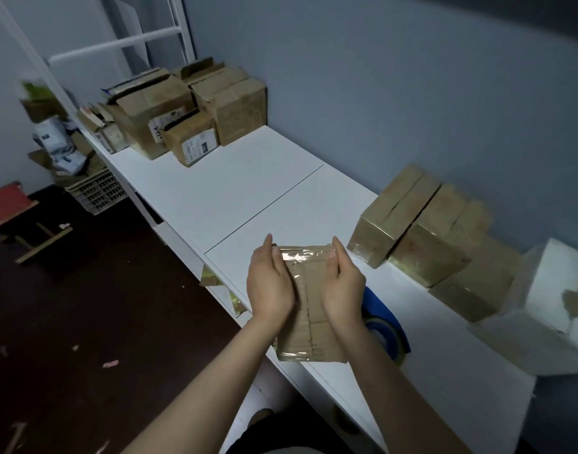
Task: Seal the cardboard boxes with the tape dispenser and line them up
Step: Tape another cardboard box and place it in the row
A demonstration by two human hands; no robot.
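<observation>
A small flat cardboard box (308, 326) with clear tape across its top lies at the near edge of the white table (248, 178). My left hand (269, 283) holds its left side and my right hand (341, 286) holds its right side, thumbs on the taped far edge. A blue tape dispenser (384, 322) lies on the table just right of the box, partly hidden by my right wrist. Several taped cardboard boxes (412, 224) stand in a row against the wall at the right.
A pile of worn cardboard boxes (189, 109) fills the far left end of the table. A white foam block (549, 309) sits at the right. On the dark floor to the left are a plastic crate (97, 191), a red stool (5, 201) and scraps.
</observation>
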